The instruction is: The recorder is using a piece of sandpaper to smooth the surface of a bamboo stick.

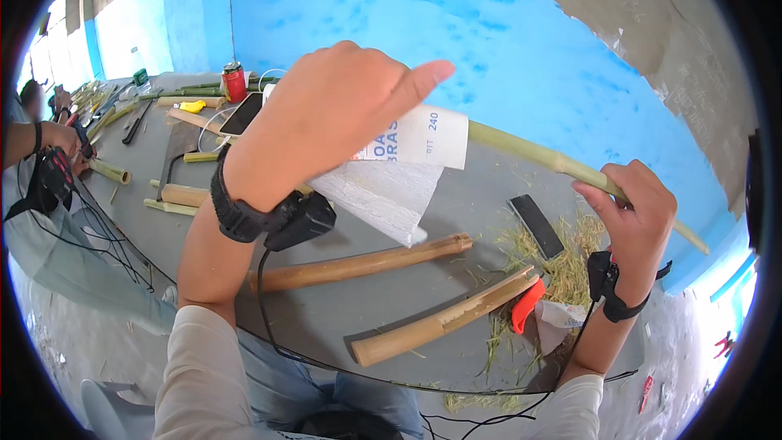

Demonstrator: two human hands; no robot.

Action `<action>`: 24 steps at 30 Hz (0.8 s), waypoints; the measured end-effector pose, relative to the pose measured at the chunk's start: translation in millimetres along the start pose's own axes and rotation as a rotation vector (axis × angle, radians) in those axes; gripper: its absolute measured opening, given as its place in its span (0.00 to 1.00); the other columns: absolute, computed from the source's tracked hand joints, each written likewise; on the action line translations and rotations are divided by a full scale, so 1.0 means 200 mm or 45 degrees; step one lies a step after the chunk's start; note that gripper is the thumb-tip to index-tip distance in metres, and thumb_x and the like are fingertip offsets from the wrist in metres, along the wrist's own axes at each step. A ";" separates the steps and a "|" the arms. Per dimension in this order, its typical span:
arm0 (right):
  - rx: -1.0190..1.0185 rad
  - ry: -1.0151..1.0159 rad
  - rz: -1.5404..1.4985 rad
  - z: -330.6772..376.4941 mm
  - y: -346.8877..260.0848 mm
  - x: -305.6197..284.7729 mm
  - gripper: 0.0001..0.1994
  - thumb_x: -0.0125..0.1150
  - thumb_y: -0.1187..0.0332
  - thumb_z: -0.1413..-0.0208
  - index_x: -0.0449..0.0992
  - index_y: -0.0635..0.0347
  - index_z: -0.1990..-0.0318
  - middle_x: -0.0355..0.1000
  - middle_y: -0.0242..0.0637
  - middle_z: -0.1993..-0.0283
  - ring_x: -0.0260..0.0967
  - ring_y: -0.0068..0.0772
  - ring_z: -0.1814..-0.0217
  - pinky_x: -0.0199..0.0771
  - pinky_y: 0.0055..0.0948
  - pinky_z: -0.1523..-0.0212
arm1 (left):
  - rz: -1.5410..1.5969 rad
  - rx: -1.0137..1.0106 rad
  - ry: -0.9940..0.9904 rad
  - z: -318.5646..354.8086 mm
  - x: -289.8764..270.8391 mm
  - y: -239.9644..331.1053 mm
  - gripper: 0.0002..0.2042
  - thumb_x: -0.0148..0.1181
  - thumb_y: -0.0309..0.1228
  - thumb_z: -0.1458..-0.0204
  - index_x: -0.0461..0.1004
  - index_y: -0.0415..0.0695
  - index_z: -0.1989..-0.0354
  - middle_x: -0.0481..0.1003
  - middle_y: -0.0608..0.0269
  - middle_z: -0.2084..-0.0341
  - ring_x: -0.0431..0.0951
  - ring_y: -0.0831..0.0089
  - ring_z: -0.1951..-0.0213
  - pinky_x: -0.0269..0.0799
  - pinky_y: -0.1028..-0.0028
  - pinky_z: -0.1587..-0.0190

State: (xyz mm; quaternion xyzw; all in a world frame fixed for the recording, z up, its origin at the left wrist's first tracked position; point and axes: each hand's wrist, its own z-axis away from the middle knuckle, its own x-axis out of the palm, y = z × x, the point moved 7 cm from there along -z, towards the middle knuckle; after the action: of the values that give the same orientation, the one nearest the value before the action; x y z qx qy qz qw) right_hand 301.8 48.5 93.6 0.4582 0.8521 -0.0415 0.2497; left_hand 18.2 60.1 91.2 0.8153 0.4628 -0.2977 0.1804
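A thin green bamboo stick is held up above the table, slanting down to the right. My right hand is closed around it near its right end, the tip sticking out past the fingers. A sheet of sandpaper, white-backed with blue print, is folded over the stick further left. My left hand is closed on the sandpaper, thumb stretched out along the top and the other fingers mostly hidden behind the hand. Below lie a brown bamboo piece and a split bamboo length.
On the grey table are a dark phone, green shavings, an orange-red tool, a white-screened phone and a red can. Cables hang from both wrists. At the far left, a co-worker's hand is near a bamboo tube.
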 end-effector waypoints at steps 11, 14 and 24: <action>-0.160 0.180 0.104 0.00 -0.12 -0.11 0.19 0.84 0.59 0.61 0.79 0.60 0.70 0.62 0.31 0.81 0.56 0.29 0.82 0.53 0.29 0.81 | -0.010 -0.107 0.143 0.02 -0.08 0.03 0.34 0.49 0.52 0.30 0.62 0.38 0.86 0.57 0.52 0.90 0.55 0.54 0.84 0.56 0.61 0.78; -0.100 0.095 0.100 0.00 -0.13 -0.09 0.18 0.83 0.58 0.59 0.80 0.60 0.70 0.63 0.32 0.81 0.58 0.29 0.82 0.54 0.28 0.81 | -0.075 -0.072 0.168 0.02 -0.08 0.05 0.33 0.49 0.51 0.30 0.64 0.38 0.86 0.59 0.51 0.89 0.59 0.53 0.84 0.58 0.60 0.78; 0.081 -0.231 -0.234 0.03 -0.09 0.07 0.21 0.78 0.52 0.51 0.79 0.61 0.72 0.68 0.35 0.81 0.61 0.35 0.83 0.59 0.30 0.80 | -0.298 0.237 0.451 0.05 -0.12 0.13 0.27 0.57 0.43 0.33 0.70 0.40 0.85 0.66 0.53 0.88 0.64 0.54 0.85 0.58 0.61 0.80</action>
State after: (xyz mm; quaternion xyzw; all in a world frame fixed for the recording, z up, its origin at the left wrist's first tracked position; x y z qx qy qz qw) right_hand 284.0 46.5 78.5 0.3801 0.8626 -0.1325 0.3063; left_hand 27.8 25.6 100.3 0.8087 0.5492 -0.2102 -0.0157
